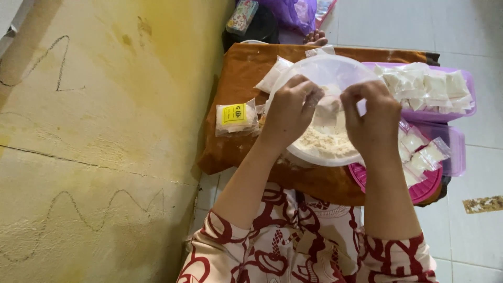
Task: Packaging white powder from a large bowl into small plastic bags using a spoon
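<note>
Both hands, the left hand (290, 109) and the right hand (373, 119), pinched a small clear packet (328, 109) between them above the clear bowl (314, 73) of pale powder, with filled packets (427, 84) stacked at two o'clock

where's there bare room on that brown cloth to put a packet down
Bare cloth lies below the yellow-labelled packet, left of the white bowl, and along the far edge behind the bowl. The right side is crowded: the purple tray of filled bags, the pink lid, and both hands, left hand and right hand, over the bowl.
</note>
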